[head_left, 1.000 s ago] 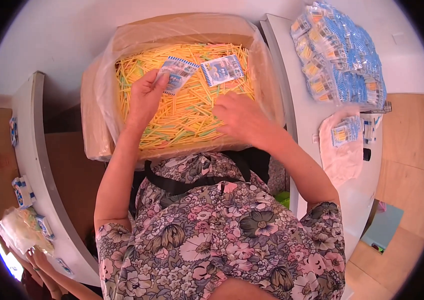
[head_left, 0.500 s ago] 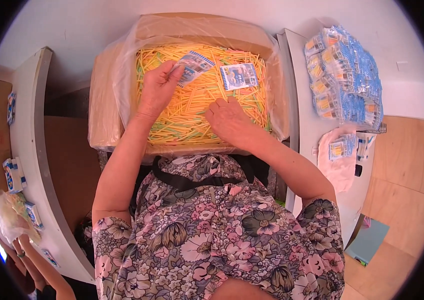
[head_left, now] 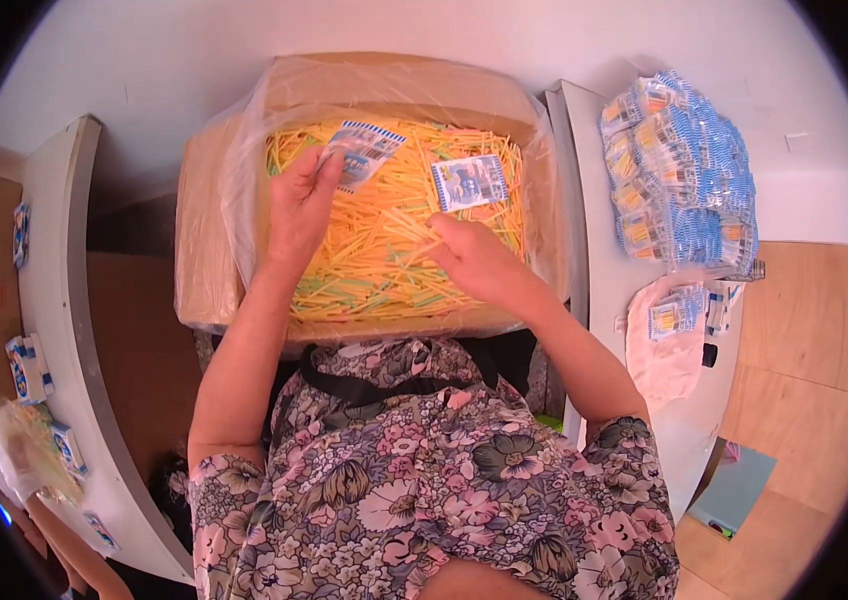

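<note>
A cardboard box (head_left: 216, 225) lined with clear plastic holds a mass of thin sticks (head_left: 364, 282), mostly yellow with some green and pink. Over its left part, my left hand (head_left: 302, 205) is closed on a small blue-and-white printed packet (head_left: 368, 156), held tilted by one end. My right hand (head_left: 484, 262) pinches several yellow sticks (head_left: 406, 240) above the heap, their ends pointing left. Just beyond that hand, a second printed packet (head_left: 471, 183) lies flat on the sticks.
To the right, a pile of filled blue-and-clear packets (head_left: 684, 180) sits on a white table (head_left: 599, 210). Nearer are a pink cloth (head_left: 659, 365) and one filled packet (head_left: 676, 313) on it. At left, another person's arm (head_left: 69, 540) is beside a white table (head_left: 94, 400) with small packets.
My right hand has come up out of the heap with yellow sticks between its fingers. My left hand still holds the packet. The whole view has shifted slightly.
</note>
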### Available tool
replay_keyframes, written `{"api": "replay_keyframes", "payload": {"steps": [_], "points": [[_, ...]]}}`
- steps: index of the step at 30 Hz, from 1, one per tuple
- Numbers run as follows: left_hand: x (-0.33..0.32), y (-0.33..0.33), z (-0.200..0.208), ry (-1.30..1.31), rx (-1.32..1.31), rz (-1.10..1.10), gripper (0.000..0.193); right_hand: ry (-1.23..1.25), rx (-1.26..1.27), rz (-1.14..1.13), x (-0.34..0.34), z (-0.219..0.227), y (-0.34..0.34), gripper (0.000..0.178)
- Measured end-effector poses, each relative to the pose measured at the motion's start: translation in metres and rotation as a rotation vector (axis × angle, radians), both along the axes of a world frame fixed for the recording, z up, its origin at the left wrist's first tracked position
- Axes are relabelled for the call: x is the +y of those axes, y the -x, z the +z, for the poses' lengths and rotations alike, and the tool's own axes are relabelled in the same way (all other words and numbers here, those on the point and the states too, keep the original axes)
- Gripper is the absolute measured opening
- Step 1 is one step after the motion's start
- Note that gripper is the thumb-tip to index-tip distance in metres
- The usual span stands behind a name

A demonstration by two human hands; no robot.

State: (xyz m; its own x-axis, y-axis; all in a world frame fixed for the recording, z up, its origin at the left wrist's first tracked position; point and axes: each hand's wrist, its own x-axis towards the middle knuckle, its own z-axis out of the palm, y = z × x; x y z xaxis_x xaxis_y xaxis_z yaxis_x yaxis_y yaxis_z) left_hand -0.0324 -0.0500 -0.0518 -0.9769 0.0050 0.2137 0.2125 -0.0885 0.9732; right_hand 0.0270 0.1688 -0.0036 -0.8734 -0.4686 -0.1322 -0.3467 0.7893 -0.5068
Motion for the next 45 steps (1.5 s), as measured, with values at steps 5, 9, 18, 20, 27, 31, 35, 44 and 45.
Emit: {"api": "replay_keyframes", "payload": {"steps": [5,9,18,20,27,31,35,44,45], "points": [[-0.001,-0.001,0.004,-0.1,-0.009,0.037,0.015,0.732,-0.885,-0.539,-0.002,-0.014,0.032,0.014],[-0.003,0.0,0.006,-0.144,-0.061,0.018,0.015,1.027,-1.037,-0.724,-0.007,-0.024,0.065,0.01],[-0.003,-0.001,0.013,-0.175,-0.105,0.051,0.016,1.338,-1.023,-0.877,-0.022,-0.043,0.123,0.011],[-0.002,-0.002,0.015,-0.17,-0.124,0.051,0.016,1.361,-0.984,-0.908,-0.027,-0.039,0.126,0.011],[-0.006,0.001,0.007,-0.096,-0.106,0.061,0.015,1.284,-1.137,-0.774,-0.004,-0.043,0.112,0.02],[-0.004,0.001,0.007,-0.092,-0.103,-0.037,0.014,1.179,-0.971,-0.676,-0.001,-0.02,0.073,0.03],[-0.002,-0.005,0.011,-0.117,-0.157,-0.232,0.015,1.3,-0.835,-0.767,-0.003,-0.001,0.05,0.033],[0.044,-0.037,0.048,0.048,-0.306,-1.088,0.019,1.224,-0.282,-0.522,0.011,0.016,0.004,0.035],[0.051,-0.038,0.045,0.059,-0.308,-1.11,0.018,1.236,-0.283,-0.517,0.007,0.021,-0.003,0.036]]}}
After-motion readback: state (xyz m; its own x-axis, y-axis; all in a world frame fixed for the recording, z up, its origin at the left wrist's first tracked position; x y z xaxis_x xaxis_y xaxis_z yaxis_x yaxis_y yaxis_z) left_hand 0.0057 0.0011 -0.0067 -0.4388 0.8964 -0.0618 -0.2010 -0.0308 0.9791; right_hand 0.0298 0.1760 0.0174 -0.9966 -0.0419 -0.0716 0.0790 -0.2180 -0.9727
